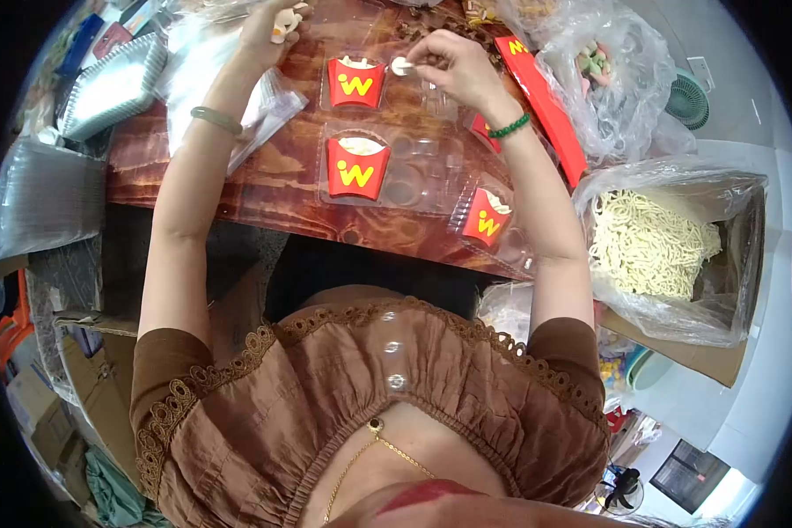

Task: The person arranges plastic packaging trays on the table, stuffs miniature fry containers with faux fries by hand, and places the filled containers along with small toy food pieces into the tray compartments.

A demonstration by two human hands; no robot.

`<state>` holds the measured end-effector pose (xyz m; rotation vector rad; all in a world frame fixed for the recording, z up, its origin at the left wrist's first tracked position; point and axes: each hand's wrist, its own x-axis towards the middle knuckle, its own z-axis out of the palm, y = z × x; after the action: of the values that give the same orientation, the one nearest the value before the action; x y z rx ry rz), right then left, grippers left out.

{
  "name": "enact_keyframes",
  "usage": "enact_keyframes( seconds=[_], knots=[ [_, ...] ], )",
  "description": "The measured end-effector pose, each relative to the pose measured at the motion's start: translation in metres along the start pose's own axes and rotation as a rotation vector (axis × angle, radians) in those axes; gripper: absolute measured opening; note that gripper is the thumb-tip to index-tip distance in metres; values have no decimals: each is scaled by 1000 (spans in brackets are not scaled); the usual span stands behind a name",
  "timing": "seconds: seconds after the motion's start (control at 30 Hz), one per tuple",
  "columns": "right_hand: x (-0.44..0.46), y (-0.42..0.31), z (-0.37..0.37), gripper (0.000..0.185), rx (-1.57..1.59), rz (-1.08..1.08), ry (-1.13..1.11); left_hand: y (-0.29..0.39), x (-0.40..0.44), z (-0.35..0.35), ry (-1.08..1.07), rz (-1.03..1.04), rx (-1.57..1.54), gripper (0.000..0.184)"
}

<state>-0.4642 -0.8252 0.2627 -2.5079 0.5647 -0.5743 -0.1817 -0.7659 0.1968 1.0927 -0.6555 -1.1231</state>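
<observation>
My left hand [268,37] is at the table's far left, its fingers closed around small cream-coloured pieces [285,25] with a touch of orange. Between the thumb and fingertips of my right hand [453,69] is a small white round piece [401,66], just right of a red fries carton [356,84] with a yellow mark. This carton sits in a clear plastic tray, pale sticks showing at its top. A second fries carton [358,167] lies nearer me in a clear blister tray [427,167]. A third, smaller carton [488,217] lies to the right.
Stacked clear trays [114,88] and plastic bags [198,84] are on the left. At right stand a long red strip [546,110], a clear bag [607,70] of coloured pieces and a lined box [735,229] of pale fry-like strands [651,246].
</observation>
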Motion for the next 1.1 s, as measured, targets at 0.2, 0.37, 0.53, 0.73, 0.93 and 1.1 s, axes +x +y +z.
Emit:
enact_keyframes(
  seconds=[0.2,0.37,0.53,0.73,0.93,1.1],
  knots=[
    [-67,-42,15,13,-24,-140,-16,4,-38,11,-269,-95,-120,33],
    [-92,-47,36,15,-220,-215,-9,23,-130,53,-380,-188,-157,41],
    [-96,-51,40,16,-103,-137,58,5,-187,67,-380,-302,-344,50],
    [-93,-40,52,17,-144,70,8,-17,-212,80,-449,-390,-472,58],
    [-94,-86,13,20,271,134,-67,-20,-219,98,-465,-464,-406,55],
    [-119,-92,-11,15,262,89,-70,-17,-223,142,-286,-574,-140,48]
  ],
)
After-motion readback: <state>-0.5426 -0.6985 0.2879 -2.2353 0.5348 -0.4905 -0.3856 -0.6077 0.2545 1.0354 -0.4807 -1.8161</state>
